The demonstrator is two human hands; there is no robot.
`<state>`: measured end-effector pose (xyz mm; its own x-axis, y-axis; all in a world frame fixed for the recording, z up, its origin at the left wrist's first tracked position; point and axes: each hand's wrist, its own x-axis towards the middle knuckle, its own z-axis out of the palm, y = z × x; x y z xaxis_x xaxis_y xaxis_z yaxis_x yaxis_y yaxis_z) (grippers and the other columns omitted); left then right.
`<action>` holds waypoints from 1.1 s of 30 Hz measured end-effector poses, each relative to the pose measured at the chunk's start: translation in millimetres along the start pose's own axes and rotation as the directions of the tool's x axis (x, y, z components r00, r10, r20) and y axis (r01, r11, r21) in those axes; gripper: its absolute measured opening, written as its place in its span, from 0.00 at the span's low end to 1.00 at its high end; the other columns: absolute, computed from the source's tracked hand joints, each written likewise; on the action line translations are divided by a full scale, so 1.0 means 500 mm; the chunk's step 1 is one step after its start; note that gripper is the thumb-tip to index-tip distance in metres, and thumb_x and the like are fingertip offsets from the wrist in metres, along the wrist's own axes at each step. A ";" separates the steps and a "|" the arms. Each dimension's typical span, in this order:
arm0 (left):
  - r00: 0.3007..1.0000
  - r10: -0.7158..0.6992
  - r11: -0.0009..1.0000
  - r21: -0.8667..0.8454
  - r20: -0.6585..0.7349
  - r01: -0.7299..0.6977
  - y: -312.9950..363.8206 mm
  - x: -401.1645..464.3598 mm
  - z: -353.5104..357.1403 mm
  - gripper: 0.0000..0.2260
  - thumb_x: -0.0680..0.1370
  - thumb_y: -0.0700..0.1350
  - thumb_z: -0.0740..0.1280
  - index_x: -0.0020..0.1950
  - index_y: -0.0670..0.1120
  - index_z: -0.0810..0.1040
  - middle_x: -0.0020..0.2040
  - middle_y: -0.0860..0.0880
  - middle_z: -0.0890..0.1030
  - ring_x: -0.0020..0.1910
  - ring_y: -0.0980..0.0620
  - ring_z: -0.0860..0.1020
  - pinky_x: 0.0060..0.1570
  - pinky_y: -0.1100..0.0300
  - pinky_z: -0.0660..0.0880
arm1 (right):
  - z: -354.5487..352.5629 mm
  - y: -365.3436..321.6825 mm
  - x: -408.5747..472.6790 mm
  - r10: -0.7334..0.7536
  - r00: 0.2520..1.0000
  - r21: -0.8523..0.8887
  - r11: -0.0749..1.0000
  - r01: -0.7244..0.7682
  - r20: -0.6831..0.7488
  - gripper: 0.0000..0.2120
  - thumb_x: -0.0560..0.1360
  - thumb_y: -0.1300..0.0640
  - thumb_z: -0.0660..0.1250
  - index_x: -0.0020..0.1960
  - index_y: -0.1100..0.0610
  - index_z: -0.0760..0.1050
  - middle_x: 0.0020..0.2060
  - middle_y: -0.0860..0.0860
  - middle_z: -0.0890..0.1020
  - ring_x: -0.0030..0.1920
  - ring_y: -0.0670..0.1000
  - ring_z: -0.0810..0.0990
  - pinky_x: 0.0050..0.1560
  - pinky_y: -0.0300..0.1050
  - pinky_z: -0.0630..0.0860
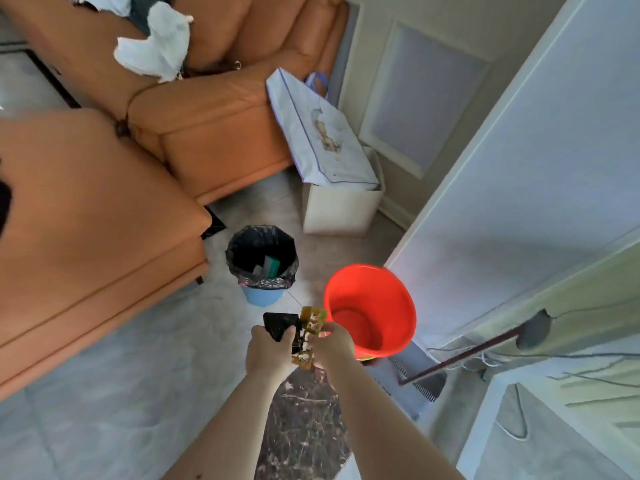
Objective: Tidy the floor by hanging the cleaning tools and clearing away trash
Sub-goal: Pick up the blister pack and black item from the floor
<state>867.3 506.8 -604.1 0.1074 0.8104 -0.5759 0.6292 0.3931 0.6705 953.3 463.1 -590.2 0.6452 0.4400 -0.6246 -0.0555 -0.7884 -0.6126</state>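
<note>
hands out front over the floor: your left hand (268,348) grips a crumpled black wrapper (278,325), your right hand (330,344) pinches a yellow-green snack packet (313,320), fingers curled on both. trash bin (262,268) with its black liner sits just ahead on the floor, beside the orange sofa (104,209). red bucket (370,310) stands right of your hands, a broom (460,355) leaning beyond it.

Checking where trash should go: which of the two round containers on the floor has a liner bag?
The blue bin beside the sofa; a black bag lines it. The red bucket is bare inside.
</note>
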 end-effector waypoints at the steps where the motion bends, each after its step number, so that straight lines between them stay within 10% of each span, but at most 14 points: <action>1: 1.000 -0.006 1.000 -0.006 -0.009 0.006 0.010 0.028 -0.015 0.20 0.78 0.51 0.65 0.59 0.36 0.70 0.54 0.38 0.79 0.49 0.40 0.78 0.40 0.55 0.70 | 0.016 -0.026 0.014 -0.003 1.000 -0.007 1.000 0.003 0.006 0.13 0.75 0.60 0.64 0.60 0.56 0.76 0.42 0.53 0.79 0.37 0.55 0.78 0.36 0.42 0.73; 5: 1.000 -0.023 0.997 -0.069 -0.010 0.022 0.052 0.122 -0.049 0.20 0.78 0.50 0.65 0.59 0.36 0.70 0.54 0.36 0.79 0.49 0.39 0.79 0.42 0.52 0.75 | 0.058 -0.110 0.066 -0.004 1.000 -0.025 1.000 0.003 -0.006 0.12 0.76 0.55 0.62 0.57 0.52 0.77 0.50 0.54 0.84 0.47 0.55 0.83 0.50 0.46 0.80; 9: 0.999 -0.016 0.994 -0.104 -0.029 0.013 0.109 0.201 -0.059 0.21 0.78 0.49 0.66 0.63 0.35 0.69 0.59 0.35 0.78 0.57 0.37 0.78 0.56 0.47 0.76 | 0.086 -0.184 0.142 0.017 0.999 0.115 0.993 -0.020 0.031 0.10 0.77 0.57 0.59 0.56 0.56 0.76 0.38 0.52 0.79 0.29 0.49 0.80 0.27 0.37 0.77; 14: 0.999 0.025 0.998 -0.057 -0.037 -0.027 0.182 0.327 -0.052 0.21 0.78 0.47 0.66 0.66 0.37 0.68 0.62 0.37 0.76 0.62 0.39 0.75 0.61 0.49 0.74 | 0.116 -0.279 0.274 0.019 0.993 0.093 0.995 -0.030 0.115 0.10 0.74 0.65 0.57 0.48 0.53 0.72 0.43 0.56 0.78 0.47 0.62 0.83 0.47 0.56 0.83; 22: 0.997 -0.070 0.998 -0.006 -0.027 0.070 0.227 0.477 -0.010 0.19 0.77 0.44 0.67 0.64 0.38 0.70 0.60 0.37 0.77 0.58 0.39 0.77 0.55 0.51 0.74 | 0.135 -0.336 0.461 0.119 0.974 0.049 0.990 -0.131 0.194 0.17 0.75 0.69 0.58 0.60 0.60 0.77 0.59 0.60 0.80 0.59 0.60 0.80 0.60 0.53 0.78; 33: 0.984 -0.177 0.971 0.163 -0.008 0.176 0.210 0.648 0.016 0.22 0.78 0.51 0.65 0.68 0.41 0.70 0.65 0.39 0.74 0.63 0.39 0.74 0.62 0.49 0.72 | 0.231 -0.328 0.585 0.145 0.985 0.016 0.989 -0.148 0.093 0.14 0.72 0.64 0.60 0.54 0.56 0.77 0.48 0.53 0.79 0.46 0.55 0.80 0.46 0.45 0.79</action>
<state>974.2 807.4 -724.0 -0.0117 0.7317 -0.6815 0.7551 0.4533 0.4737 1063.1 770.7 -728.5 0.5568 0.3586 -0.7493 -0.1622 -0.8378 -0.5214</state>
